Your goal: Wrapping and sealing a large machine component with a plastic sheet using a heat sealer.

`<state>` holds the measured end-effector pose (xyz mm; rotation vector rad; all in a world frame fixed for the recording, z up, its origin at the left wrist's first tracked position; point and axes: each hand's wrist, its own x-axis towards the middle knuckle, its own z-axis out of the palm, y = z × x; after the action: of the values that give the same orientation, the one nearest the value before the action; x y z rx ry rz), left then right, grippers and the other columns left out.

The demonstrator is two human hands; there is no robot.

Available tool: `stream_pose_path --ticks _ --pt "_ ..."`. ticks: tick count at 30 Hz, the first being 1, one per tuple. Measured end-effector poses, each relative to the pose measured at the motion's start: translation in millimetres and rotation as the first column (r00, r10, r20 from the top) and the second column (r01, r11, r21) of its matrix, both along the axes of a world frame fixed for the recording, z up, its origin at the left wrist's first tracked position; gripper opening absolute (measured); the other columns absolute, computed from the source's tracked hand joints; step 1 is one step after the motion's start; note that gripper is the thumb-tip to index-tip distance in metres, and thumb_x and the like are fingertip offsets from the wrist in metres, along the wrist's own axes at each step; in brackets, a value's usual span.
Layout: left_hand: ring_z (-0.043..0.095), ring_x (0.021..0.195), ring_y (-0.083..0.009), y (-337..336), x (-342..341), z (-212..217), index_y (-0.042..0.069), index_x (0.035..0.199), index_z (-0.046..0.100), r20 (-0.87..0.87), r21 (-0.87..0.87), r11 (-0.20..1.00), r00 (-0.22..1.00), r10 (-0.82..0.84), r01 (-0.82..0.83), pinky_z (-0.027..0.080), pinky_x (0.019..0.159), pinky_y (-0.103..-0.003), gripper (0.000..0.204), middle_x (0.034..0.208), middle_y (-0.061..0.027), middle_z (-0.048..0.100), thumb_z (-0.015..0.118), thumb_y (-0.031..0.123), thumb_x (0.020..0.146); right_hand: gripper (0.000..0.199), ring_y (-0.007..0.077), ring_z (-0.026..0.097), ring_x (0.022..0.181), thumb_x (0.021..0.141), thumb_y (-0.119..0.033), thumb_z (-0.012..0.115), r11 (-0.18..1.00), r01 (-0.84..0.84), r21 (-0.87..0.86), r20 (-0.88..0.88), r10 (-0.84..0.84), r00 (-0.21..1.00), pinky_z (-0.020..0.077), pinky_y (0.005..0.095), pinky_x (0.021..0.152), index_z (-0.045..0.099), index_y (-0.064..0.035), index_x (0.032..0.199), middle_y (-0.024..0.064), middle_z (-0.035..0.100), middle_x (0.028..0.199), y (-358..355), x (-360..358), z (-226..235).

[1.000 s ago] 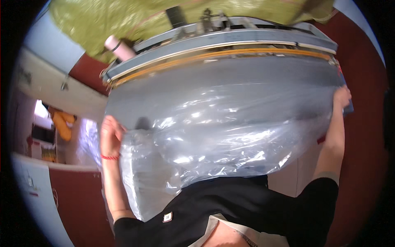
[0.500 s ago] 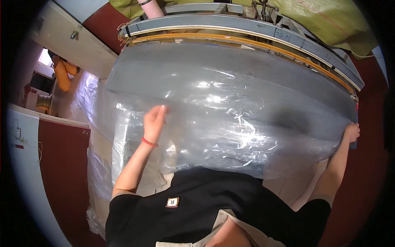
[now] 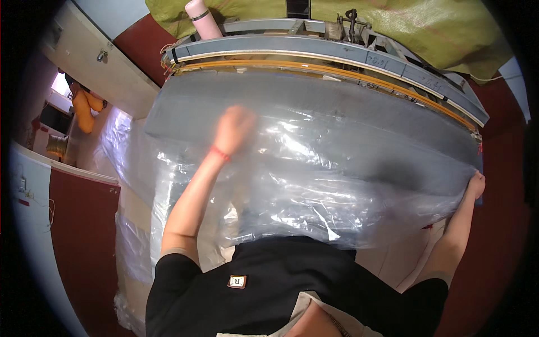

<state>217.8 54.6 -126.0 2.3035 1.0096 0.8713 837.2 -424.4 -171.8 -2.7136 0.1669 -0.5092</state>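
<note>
Beyond the left fingers and off to their left stands a pink cylindrical bottle (image 3: 203, 22) with a dark band, its contents hidden from this view. Dark handwritten marks run along the grey metal beam (image 3: 314, 45), farther from the body than the right fingers and to their left; a small pale square patch (image 3: 237, 281) bearing one printed character sits on the black shirt (image 3: 303, 269), nearer the body than the left fingers. The clear plastic sheet (image 3: 303, 210) spreads between the two hands, creased and shiny, over a grey surface. At its right edge the right hand (image 3: 477, 184) has its fingers closed on the plastic, arm reaching outward. The left hand (image 3: 234, 124), with a red bracelet (image 3: 220, 153) at the wrist, reaches forward above the sheet; motion blur leaves me unable to tell how its fingers stand or whether they touch it.
</note>
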Motion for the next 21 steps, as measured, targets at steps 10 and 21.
stream_pose_path --ticks 10,21 --pt "0.052 0.071 -0.0222 3.1 37.6 -4.3 0.006 0.07 0.06 -0.054 0.265 0.958 0.99 0.131 -0.112 0.041 0.063 -0.035 0.014 0.067 -0.0054 0.056 0.067 0.018 0.068 0.024 0.013 0.055 0.084 0.081 -0.021 0.062 0.368 -0.407 0.836 0.257 0.393 0.883 0.0431 0.0264 0.078 0.059 -0.0027 0.097 0.0045 0.061 0.092 -111.5 18.0 32.7" --pt "0.049 0.068 -0.0156 60.4 28.5 -5.8 0.004 0.081 0.055 0.583 -0.275 0.961 0.792 0.181 -0.017 0.042 0.062 -0.03 0.018 0.071 -0.0053 0.051 0.049 0.021 0.083 0.024 0.0142 0.054 0.07 0.081 -0.02 0.051 0.477 -0.418 0.773 0.294 0.314 0.903 0.0428 0.0283 0.061 0.063 0.0002 0.081 0.0045 0.06 0.077 4.2 0.7 68.6"
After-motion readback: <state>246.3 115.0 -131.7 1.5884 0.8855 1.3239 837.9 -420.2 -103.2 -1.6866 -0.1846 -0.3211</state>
